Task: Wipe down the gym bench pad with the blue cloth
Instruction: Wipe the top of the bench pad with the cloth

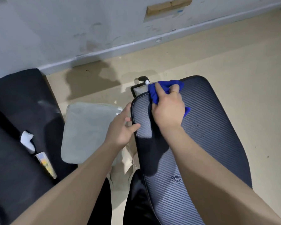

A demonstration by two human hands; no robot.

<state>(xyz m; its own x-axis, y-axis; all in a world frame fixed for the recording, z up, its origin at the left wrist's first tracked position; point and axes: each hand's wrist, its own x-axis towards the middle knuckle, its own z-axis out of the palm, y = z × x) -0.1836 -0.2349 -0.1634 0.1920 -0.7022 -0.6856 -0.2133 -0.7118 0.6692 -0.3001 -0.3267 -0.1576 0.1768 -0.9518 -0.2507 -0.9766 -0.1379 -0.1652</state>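
Cloth (165,88) lies bunched at the far left corner of the pad (209,127), gripped and pressed down by our right hand (168,108). Our left hand (122,127) holds the pad's left edge, thumb on top.

both forearms bare, reaching forward from lower frame. right hand (168,109) palm down, fingers curled in grip on blue cloth (165,88), ring on one finger. left hand (122,125) lower, thumb on top of bench pad (209,127) edge, fingers curled at side.
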